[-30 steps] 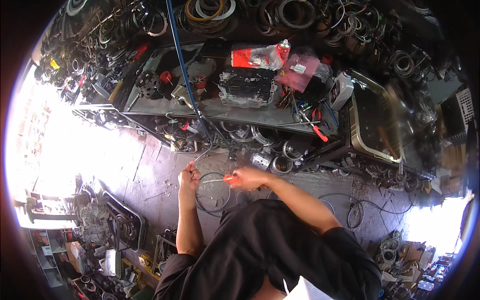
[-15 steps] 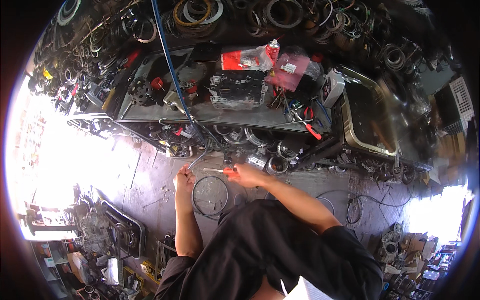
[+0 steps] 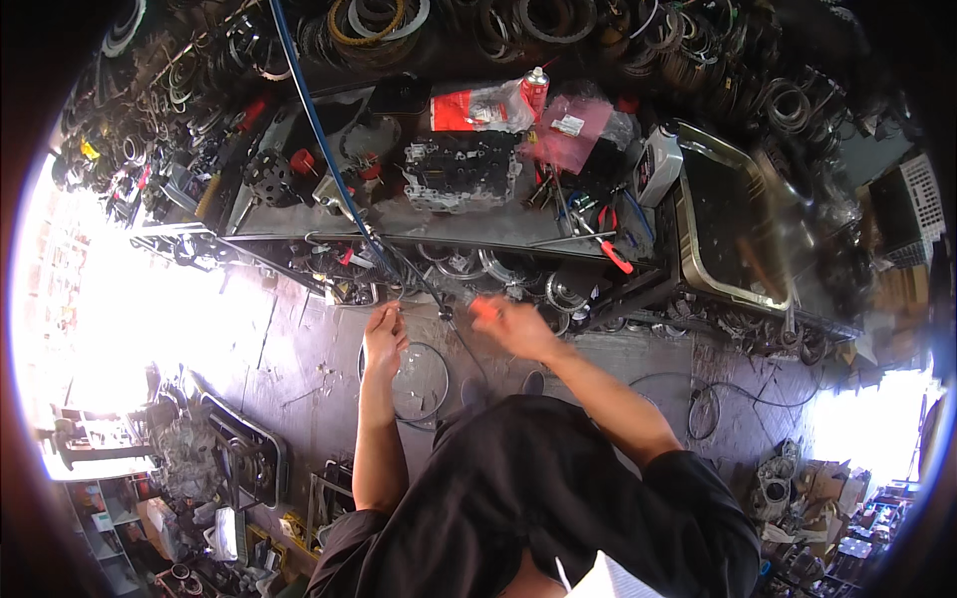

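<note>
My left hand (image 3: 385,337) is raised at the front of the workbench, its fingers pinched together. Whatever they hold is too small to make out. To its right, my right hand (image 3: 513,327) is closed around an orange-handled tool (image 3: 483,309), smeared by motion; no blade shows. Between the hands hangs a dark hose (image 3: 424,286), apart from both. A blue hose (image 3: 324,142) slants down across the bench from above. Beneath my left hand, a loop of thin dark hose or cable (image 3: 446,384) lies on the floor.
The workbench (image 3: 478,234) carries a metal valve body (image 3: 461,174), a spray can (image 3: 535,90), a pink plastic bag (image 3: 573,135), a red-handled tool (image 3: 616,257) and a grey bottle (image 3: 660,164). A metal tray (image 3: 688,234) sits at right. Ring-shaped parts crowd the shelf beneath.
My left hand no longer holds the hose end, which now hangs between my hands. My right hand has moved right and up with the orange-handled tool. The view has shifted slightly.
</note>
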A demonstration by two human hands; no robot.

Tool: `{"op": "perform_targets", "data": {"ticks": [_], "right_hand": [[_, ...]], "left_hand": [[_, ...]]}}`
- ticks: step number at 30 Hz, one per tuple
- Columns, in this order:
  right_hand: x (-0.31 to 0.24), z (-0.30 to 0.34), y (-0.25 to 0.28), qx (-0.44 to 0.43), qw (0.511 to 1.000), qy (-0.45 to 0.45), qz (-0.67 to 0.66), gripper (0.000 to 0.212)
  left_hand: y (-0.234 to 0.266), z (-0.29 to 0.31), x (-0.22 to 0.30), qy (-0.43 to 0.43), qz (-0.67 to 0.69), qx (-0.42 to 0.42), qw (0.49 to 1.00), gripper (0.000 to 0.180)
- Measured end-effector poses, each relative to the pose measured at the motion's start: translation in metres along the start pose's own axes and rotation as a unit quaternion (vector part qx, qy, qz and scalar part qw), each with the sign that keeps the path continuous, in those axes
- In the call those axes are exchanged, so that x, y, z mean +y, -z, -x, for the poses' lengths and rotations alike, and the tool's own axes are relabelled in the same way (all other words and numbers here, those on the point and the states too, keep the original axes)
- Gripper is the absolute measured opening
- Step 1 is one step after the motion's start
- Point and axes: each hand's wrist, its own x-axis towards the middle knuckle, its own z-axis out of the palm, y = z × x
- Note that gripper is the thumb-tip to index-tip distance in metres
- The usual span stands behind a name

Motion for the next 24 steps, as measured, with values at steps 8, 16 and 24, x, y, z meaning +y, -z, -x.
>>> {"op": "perform_targets", "data": {"ticks": [8,16,24], "right_hand": [[0.098,-0.025,0.09,0.525,0.842,0.009,-0.124,0.029],[0.15,-0.025,0.079,0.524,0.849,-0.001,0.064,0.033],[0.101,-0.01,0.057,0.489,0.864,-0.112,-0.038,0.051]], "left_hand": [[-0.019,-0.003,-0.03,-0.011,-0.05,-0.032,0.998,0.029],[-0.068,-0.029,0.012,-0.02,-0.12,-0.144,0.982,0.026],[-0.139,-0.104,0.075,0.044,-0.283,-0.32,0.903,0.022]]}}
